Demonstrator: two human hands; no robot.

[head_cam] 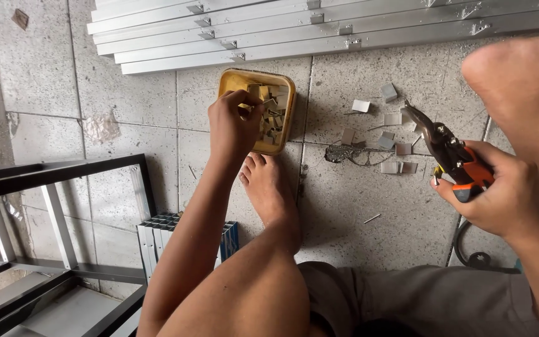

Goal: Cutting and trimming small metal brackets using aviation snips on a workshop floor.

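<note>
My left hand (233, 125) reaches into a yellow rectangular tray (285, 84) on the tiled floor, fingers pinched among several small metal angle pieces (271, 112) inside it; what the fingers grip is hidden. My right hand (500, 193) holds a pair of tin snips with orange handles (450, 153), blades pointing up and left, held above the floor. Several cut metal pieces (389, 137) lie scattered on the tiles between the tray and the snips.
Long aluminium profiles (319, 28) lie stacked along the top. My bare foot (269, 187) rests below the tray, my knee (519, 75) at the right. A black metal frame (57, 181) stands at the left, short profile offcuts (157, 234) beside it. A black cable (469, 249) lies at the lower right.
</note>
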